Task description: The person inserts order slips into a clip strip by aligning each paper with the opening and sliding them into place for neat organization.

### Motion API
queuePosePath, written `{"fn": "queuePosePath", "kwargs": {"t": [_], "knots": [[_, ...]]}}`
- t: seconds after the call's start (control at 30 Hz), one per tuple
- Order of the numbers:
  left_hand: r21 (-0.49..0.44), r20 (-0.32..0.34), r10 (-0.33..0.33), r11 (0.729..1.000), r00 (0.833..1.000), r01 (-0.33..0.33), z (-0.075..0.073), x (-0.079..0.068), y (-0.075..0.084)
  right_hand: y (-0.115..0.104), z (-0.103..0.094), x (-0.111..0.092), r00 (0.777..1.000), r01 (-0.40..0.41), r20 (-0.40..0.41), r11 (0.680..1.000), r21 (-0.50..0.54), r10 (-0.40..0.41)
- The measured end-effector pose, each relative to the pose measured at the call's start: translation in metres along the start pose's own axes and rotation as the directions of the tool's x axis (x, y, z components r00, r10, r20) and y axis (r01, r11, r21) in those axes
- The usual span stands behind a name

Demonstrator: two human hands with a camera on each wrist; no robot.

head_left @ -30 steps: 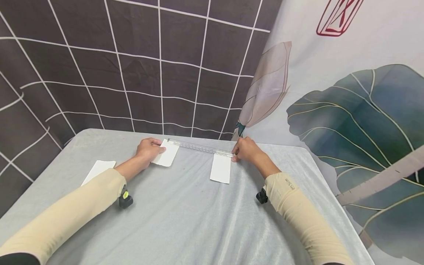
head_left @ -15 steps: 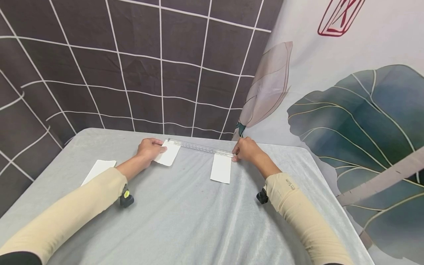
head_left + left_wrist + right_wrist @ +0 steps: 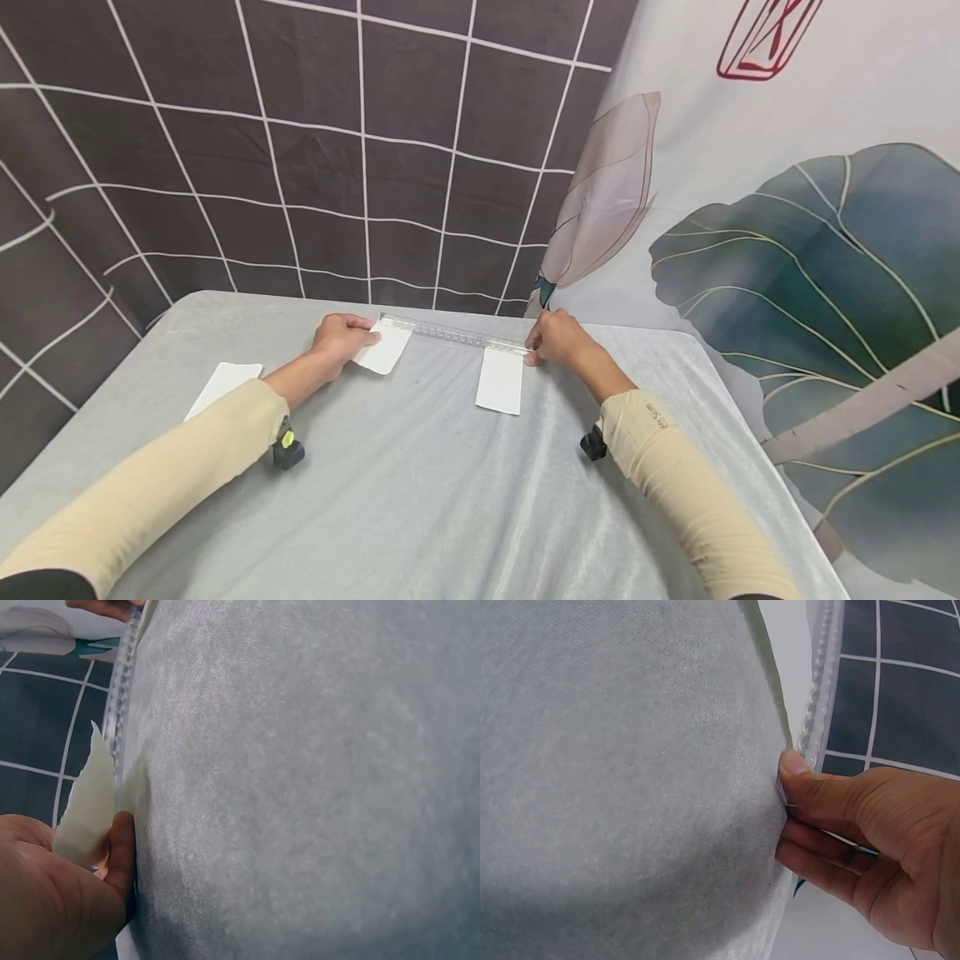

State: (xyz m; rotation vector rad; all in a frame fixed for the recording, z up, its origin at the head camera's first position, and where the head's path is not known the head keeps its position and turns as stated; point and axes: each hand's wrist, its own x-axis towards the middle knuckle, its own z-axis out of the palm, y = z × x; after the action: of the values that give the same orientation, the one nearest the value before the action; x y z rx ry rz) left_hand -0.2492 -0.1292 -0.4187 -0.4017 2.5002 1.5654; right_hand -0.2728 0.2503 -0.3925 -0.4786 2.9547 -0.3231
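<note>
Clear strip (image 3: 450,335), long and ruler-like, at the centre of the frame, and here is the right hand (image 3: 558,337) with thumb and fingertips pinching its right end! The left hand (image 3: 341,337), at centre left, has thumb and fingers closed on a white card (image 3: 386,350), and that card's upper part meets the left end of the strip. Over in the left wrist view, the card stands tilted up out of the grip, its edge a little uneven, with the strip running away towards the upper left corner. The right wrist view shows the ridged row along the strip, leading straight down to the thumb.

Just beside the right hand, a second card (image 3: 500,383) hangs down the frame from the strip, its top edge touching it; whether it is fixed there, the pictures can't tell. Wider now: at centre left lies a third card (image 3: 225,385), partly covered by the left beige sleeve (image 3: 150,483). The right beige sleeve (image 3: 690,483) slants in from the lower right. All of it plays out over a table in pale grey cloth (image 3: 450,500), with a dark gridded curtain (image 3: 315,167) at upper left and a leaf-printed white curtain (image 3: 697,125) filling the right.
</note>
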Motion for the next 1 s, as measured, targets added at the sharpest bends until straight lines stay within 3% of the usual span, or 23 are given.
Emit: {"fn": "queuePosePath", "kwargs": {"t": [1.0], "knots": [[-0.067, 0.085, 0.021, 0.998, 0.996, -0.016, 0.0028, 0.0022, -0.0019, 0.0008, 0.0004, 0.0015, 1.000, -0.009, 0.001, 1.000, 0.009, 0.009]]}}
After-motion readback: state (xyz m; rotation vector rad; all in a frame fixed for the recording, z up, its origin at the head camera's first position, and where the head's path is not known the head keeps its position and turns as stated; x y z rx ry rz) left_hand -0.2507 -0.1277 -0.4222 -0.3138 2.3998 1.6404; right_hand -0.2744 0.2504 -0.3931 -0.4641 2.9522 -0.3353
